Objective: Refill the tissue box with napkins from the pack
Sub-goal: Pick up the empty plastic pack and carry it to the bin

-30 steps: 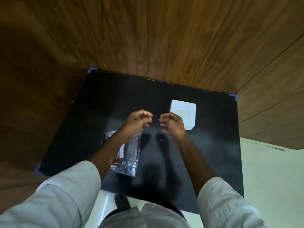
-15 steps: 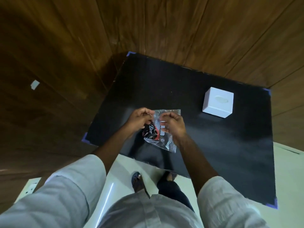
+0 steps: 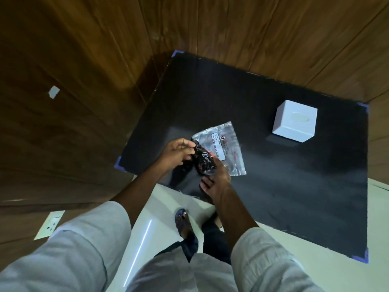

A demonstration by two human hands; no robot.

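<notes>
Both hands: left hand (image 3: 176,153) and right hand (image 3: 216,179) pinch the napkin pack (image 3: 219,151).
Pack axis: runs away from them.
Tissue box (image 3: 294,123): beyond, right-hand side, nearer the right.

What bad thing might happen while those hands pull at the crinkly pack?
The napkin pack is held by both the left hand and the right hand near the mat's front edge, so a hard tug might spill napkins to the floor. The tissue box sits apart, so a carry might drop some.
</notes>
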